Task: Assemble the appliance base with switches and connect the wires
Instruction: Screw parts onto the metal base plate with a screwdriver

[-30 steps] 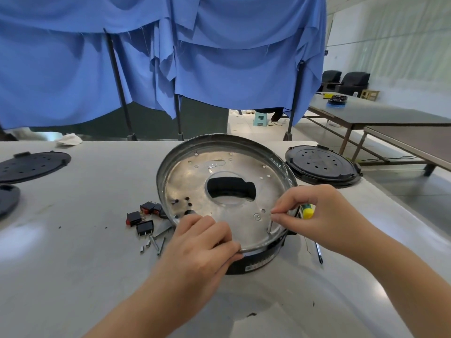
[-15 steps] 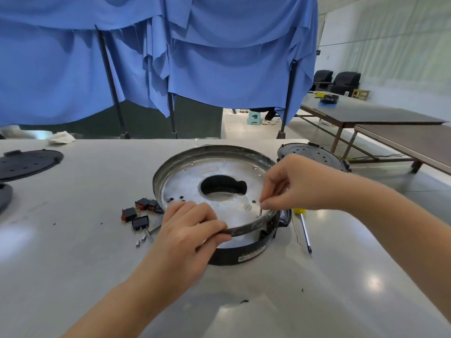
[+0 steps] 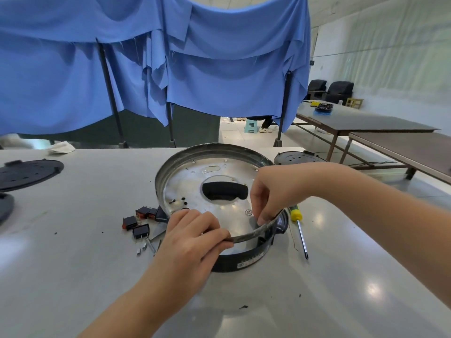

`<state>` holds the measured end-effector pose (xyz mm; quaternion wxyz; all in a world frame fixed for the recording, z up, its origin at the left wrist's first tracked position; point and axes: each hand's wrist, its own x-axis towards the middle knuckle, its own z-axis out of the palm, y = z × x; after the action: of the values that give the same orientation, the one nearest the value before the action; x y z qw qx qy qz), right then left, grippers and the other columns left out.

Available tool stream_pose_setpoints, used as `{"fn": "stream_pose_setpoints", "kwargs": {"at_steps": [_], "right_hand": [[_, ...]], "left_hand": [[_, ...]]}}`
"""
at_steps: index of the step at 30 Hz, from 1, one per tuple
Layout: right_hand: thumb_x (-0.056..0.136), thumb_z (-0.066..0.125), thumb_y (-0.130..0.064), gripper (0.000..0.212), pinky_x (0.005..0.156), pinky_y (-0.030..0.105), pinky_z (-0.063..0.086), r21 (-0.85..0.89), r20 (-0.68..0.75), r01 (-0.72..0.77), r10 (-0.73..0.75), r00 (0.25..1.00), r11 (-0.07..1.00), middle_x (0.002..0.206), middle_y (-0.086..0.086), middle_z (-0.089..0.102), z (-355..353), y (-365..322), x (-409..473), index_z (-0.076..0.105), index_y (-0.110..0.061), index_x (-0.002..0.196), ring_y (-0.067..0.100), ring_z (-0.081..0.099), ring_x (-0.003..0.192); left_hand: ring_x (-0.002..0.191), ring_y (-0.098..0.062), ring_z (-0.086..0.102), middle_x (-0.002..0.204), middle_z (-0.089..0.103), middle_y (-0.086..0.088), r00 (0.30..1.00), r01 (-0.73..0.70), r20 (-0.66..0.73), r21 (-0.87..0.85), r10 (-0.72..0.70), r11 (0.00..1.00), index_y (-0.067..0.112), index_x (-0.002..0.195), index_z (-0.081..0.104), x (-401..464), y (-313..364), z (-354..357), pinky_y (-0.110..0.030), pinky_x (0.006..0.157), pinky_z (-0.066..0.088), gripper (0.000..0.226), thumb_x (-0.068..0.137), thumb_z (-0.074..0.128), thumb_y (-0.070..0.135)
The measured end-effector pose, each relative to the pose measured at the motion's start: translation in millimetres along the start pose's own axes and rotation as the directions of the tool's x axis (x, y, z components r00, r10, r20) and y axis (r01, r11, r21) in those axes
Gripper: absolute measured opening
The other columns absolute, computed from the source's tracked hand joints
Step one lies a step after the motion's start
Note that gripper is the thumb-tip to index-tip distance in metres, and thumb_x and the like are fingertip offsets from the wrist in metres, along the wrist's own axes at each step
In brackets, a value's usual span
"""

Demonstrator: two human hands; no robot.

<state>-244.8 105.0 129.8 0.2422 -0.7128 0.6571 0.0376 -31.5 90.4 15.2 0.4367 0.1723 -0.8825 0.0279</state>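
The round appliance base (image 3: 214, 181) is sitting near the middle of the pale worktable (image 3: 73, 264), its shiny metal inside facing up and tilted a little, the near rim raised above a black plastic ring (image 3: 246, 261) that is showing beneath it.

The left hand (image 3: 192, 242) is gripping the near rim of the base: its fingers are curling over the edge from outside, with the thumb lying along the metal lip, so the rim is passing between thumb and fingers.

The right hand (image 3: 273, 191) is reaching down over the right side of the base, fingers bent and tips gathered just inside the rim. It seems to be pinching something small against the metal, but the fingertips are hiding whatever is there, so I cannot tell what it is holding, if anything.

Just left of the base, touching or nearly touching its wall, a cluster of black and red switches (image 3: 139, 220) is lying on the table, with a few small metal pieces (image 3: 146, 246) in front of them. A screwdriver with a yellow handle (image 3: 299, 230) is lying just right of the base, its tip pointing toward the person. A black perforated disc (image 3: 295, 157) is lying behind the right hand, and another (image 3: 26, 173) is resting far to the left. Blue cloth (image 3: 146, 69) is hanging behind the table.
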Motion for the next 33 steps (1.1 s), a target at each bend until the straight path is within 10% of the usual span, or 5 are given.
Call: {"fn": "stream_pose_setpoints", "kwargs": {"at_steps": [33], "right_hand": [[0.089,0.064,-0.022,0.016,0.068,0.015,0.044,-0.162,0.134,-0.084,0.106,0.985,0.983,0.075,-0.015,0.064,-3.8,-6.7,9.2,0.068,-0.029,0.075,0.006,0.059,0.078]], "left_hand": [[0.079,-0.006,0.046,0.079,0.057,0.008,0.990,0.141,0.032,-0.118,-0.139,0.983,0.015,0.085,0.072,2.8,3.4,8.7,-0.029,0.080,0.035,0.028,0.088,0.054,0.036]]}}
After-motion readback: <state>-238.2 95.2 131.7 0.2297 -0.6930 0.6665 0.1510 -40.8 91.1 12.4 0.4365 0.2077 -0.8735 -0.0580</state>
